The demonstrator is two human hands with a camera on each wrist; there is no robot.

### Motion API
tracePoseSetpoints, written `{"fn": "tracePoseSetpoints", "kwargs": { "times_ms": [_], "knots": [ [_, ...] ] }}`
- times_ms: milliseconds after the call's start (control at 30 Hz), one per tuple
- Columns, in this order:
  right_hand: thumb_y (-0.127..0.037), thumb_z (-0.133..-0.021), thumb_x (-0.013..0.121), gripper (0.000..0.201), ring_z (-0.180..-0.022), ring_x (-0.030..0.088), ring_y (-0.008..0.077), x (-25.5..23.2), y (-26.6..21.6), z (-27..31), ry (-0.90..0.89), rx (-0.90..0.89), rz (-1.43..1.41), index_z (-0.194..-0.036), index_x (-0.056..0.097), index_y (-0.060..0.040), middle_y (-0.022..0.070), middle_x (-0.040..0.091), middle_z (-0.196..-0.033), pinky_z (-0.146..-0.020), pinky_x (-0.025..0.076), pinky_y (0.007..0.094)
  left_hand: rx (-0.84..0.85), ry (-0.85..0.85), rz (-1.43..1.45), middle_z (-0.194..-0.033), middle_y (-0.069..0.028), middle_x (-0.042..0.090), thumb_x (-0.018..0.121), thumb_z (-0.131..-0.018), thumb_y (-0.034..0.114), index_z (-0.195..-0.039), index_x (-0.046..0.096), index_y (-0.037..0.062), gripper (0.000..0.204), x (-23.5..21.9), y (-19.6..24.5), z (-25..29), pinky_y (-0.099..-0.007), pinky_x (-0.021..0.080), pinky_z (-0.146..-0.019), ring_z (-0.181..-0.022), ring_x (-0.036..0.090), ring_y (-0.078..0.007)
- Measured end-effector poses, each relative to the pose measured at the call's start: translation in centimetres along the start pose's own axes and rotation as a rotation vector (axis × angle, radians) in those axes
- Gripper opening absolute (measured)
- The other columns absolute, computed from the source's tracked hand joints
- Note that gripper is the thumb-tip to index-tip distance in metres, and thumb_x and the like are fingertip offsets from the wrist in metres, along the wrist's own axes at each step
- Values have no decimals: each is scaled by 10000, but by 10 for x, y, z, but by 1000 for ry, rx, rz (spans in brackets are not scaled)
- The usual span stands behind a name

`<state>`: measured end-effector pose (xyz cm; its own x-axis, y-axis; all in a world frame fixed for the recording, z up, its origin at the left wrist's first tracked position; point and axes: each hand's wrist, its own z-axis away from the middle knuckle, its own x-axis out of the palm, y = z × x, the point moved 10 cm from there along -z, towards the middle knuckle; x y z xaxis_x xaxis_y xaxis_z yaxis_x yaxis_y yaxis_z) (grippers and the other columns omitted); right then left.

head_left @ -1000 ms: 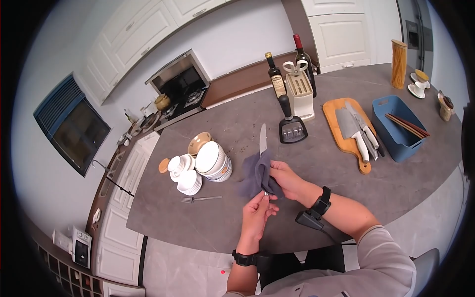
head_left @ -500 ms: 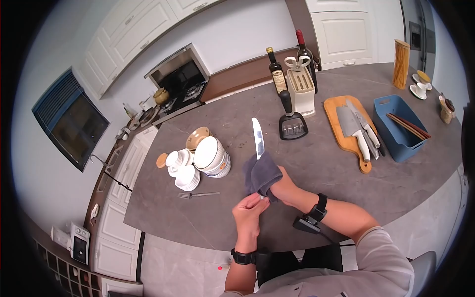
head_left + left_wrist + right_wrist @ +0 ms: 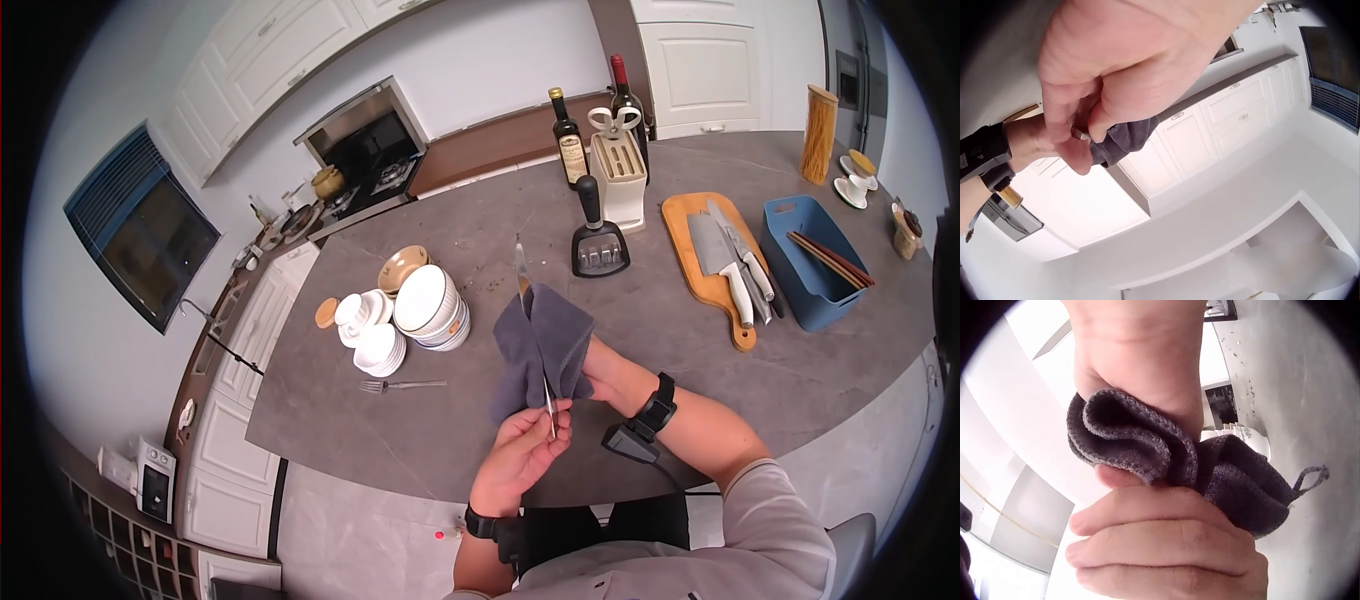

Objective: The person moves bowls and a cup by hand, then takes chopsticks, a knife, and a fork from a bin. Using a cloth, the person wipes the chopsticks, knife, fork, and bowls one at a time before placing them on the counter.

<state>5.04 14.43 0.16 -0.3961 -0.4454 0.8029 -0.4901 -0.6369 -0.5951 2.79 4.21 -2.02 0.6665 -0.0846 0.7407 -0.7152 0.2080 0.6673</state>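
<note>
A table knife [image 3: 523, 268] points away over the table, its blade turned nearly edge-on and coming out past the far side of a dark grey cloth [image 3: 515, 350]. My left hand [image 3: 515, 460] pinches the handle end between thumb and fingers; a small bit of metal shows there in the left wrist view. From the right, my right hand [image 3: 603, 368] holds the cloth folded about the knife, and most of its fingers are hidden under the fabric. In the right wrist view the cloth [image 3: 1241, 487] bunches against the palm, and a hanging loop sticks out at one corner.
Left of the hands stand stacked white bowls [image 3: 425, 305], small dishes [image 3: 378, 350] and a fork [image 3: 400, 385]. Farther off are meat claws [image 3: 600, 250], a knife block [image 3: 618, 185] and two bottles. A cutting board [image 3: 700, 280] with knives and a blue bin [image 3: 815, 290] holding chopsticks lie right.
The knife has rolled from showing its broad blade to nearly edge-on. The cloth has opened out wider around it, and the left hand has turned to show more of its fingers.
</note>
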Motion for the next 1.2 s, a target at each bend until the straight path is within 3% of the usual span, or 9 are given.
{"fn": "tracePoseSetpoints", "kwargs": {
  "times_ms": [100, 267, 367, 567, 700, 800, 967, 1100, 1200],
  "knots": [
    [-260, -938, 534, 251, -776, 640, 139, 5, -2, 6, 8, 21, 117, -1066, 585, -51, 50, 650, -922, -629, 538, 278, 53, 12, -23, -933, -81, 635, 571, -925, 111, -1159, 569, -53, 286, -2, 5, -4, -255, 526, -756, -827, 634, -159],
    [-305, -930, 547, 266, -713, 623, 121, -3, 2, 0, 117, -84, 374, -1052, 585, -72, 34, 640, -840, -547, 495, 250, 193, 522, -568, -945, -164, 676, 633, -851, -12, -1080, 616, -62, 235, -28, 32, 7, -232, 554, -650, -827, 681, -202],
    [-310, -924, 558, 248, -644, 604, 119, 4, -5, 1, 130, -210, 441, -1029, 590, -88, 25, 626, -818, -510, 481, 257, 274, 556, -718, -943, -157, 679, 622, -848, -32, -1057, 617, -83, 215, -24, 38, 9, -247, 556, -682, -836, 678, -199],
    [-280, -924, 563, 243, -664, 607, 96, -4, 0, 7, 66, -28, 247, -1040, 589, -68, 24, 630, -841, -511, 481, 223, 85, 141, -164, -1052, -173, 648, 578, -909, 51, -1110, 591, -70, 234, 4, 10, -1, -288, 529, -785, -933, 652, -218],
    [-262, -927, 557, 248, -667, 614, 97, 16, 0, 12, -22, -4, 245, -1060, 581, -54, 34, 632, -848, -497, 484, 232, 52, 51, -88, -1109, -189, 623, 551, -931, 81, -1139, 573, -68, 257, -7, -5, -2, -290, 515, -779, -980, 635, -225],
    [-258, -928, 558, 269, -672, 612, 98, 25, -15, 15, 70, -155, 373, -1093, 569, -47, 33, 628, -852, -492, 484, 241, 139, 166, -66, -970, -161, 669, 570, -916, 62, -1036, 620, -53, 173, -22, -2, -1, -255, 517, -678, -834, 661, -204],
    [-249, -923, 574, 323, -760, 595, 84, 18, -16, 14, 118, -208, 656, -1166, 543, -40, 25, 614, -932, -572, 496, 235, 364, 618, -748, -856, -151, 690, 607, -893, 78, -963, 641, -47, 147, -30, 38, 17, -215, 481, -637, -791, 672, -197],
    [-244, -931, 561, 322, -809, 579, 87, 23, -12, 16, 56, -173, 505, -1179, 538, -40, 17, 608, -973, -664, 499, 239, 200, 344, -600, -915, -185, 677, 573, -924, 115, -1006, 612, -85, 219, -18, 21, 8, -251, 500, -674, -840, 667, -206],
    [-234, -946, 534, 302, -841, 589, 100, 16, -7, 16, 39, -120, 361, -1176, 549, -39, 33, 616, -1014, -716, 506, 249, -65, 60, -86, -979, -190, 663, 526, -952, 158, -1044, 587, -84, 266, 7, -11, 3, -291, 516, -736, -885, 656, -217]
  ]
}}
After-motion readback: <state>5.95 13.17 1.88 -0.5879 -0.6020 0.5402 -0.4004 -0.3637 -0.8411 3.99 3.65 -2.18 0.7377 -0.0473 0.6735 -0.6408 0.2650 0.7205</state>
